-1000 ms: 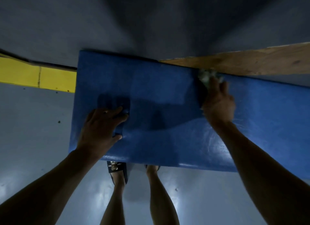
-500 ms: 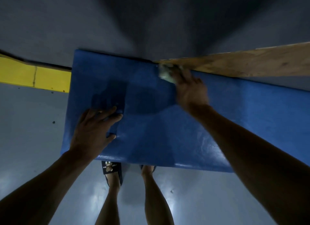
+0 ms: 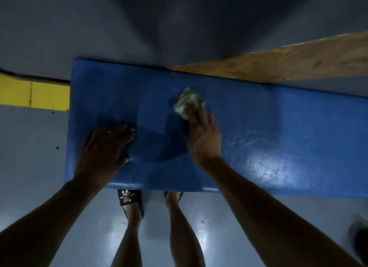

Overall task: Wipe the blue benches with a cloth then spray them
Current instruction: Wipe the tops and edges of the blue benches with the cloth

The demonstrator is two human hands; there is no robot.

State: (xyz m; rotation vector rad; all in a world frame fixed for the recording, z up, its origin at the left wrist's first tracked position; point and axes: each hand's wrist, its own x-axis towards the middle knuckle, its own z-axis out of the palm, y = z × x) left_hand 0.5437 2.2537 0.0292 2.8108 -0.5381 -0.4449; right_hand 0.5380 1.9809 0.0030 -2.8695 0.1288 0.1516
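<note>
Since half a second ago the right hand has pulled the cloth back from the bench's far edge, beside the wooden board, to the middle of the seat. That cloth is a crumpled pale wad with no clear long axis; it lies under and just beyond the right fingertips, which press it flat against the padding rather than closing around it. The blue bench runs lengthwise left to right across the view, its left end squared off near a yellow strip on the floor and its right end passing out of the picture. A wet sheen shows on the seat to the right of the cloth. The left hand lies flat and spread on the left part of the seat, holding nothing, well apart from the cloth. Two legs stand on the grey floor at the near edge, one foot in a dark sandal.
</note>
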